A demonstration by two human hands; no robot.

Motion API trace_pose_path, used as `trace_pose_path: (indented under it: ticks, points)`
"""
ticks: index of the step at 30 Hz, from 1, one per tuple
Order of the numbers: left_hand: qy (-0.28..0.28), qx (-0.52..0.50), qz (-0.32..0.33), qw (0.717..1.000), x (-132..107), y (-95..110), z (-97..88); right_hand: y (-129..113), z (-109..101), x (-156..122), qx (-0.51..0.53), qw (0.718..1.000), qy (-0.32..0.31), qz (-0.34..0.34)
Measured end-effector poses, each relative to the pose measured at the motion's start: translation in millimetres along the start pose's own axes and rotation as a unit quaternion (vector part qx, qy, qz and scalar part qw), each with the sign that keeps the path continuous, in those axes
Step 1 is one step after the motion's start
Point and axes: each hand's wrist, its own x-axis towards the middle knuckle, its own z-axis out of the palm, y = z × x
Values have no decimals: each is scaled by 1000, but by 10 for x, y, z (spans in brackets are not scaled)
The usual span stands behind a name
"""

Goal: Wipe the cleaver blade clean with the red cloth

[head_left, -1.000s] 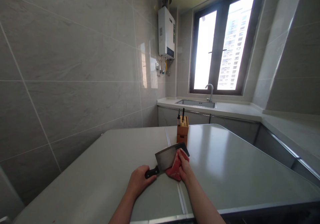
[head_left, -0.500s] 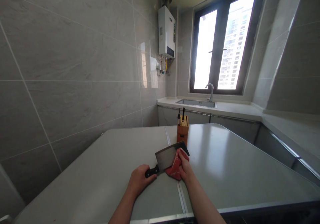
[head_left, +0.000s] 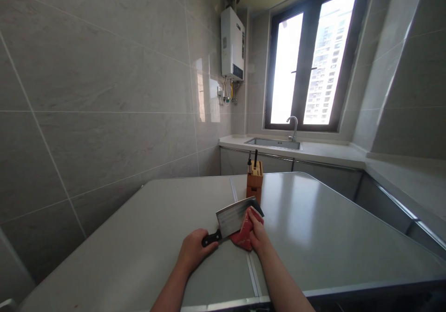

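Observation:
My left hand (head_left: 192, 255) is closed round the black handle of a cleaver (head_left: 232, 218), holding its broad steel blade tilted above the grey table (head_left: 146, 237). My right hand (head_left: 257, 236) grips a folded red cloth (head_left: 244, 232) and presses it against the blade's lower right part. The cloth's far side is hidden behind the blade. Just beyond the blade stands a wooden knife block (head_left: 254, 182) with two dark handles sticking up.
A tiled wall runs along the left of the table. Behind it a white counter holds a sink (head_left: 273, 143) with a tap (head_left: 292, 127) under a window. A white water heater (head_left: 232, 45) hangs on the wall. A seam (head_left: 251, 270) splits the tabletop.
The blade has tipped slightly and now catches more light. Both hands stay almost where they were.

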Motion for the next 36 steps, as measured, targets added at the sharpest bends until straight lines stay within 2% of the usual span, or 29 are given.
trace_pose_path:
  ticks: [4, 20, 32, 36]
  points:
    - [-4, 1, -6, 1000, 1, 5, -7, 15, -19, 20, 37, 998, -2, 56]
    - [-4, 1, 8, 1000, -7, 9, -29, -2, 1, -1, 36, 998, 6, 53]
    - [0, 56, -15, 998, -14, 108, -88, 6, 15, -14, 32, 999, 8, 19]
    - [8, 77, -11, 997, -21, 102, -86, 5, 32, -25, 34, 999, 3, 35]
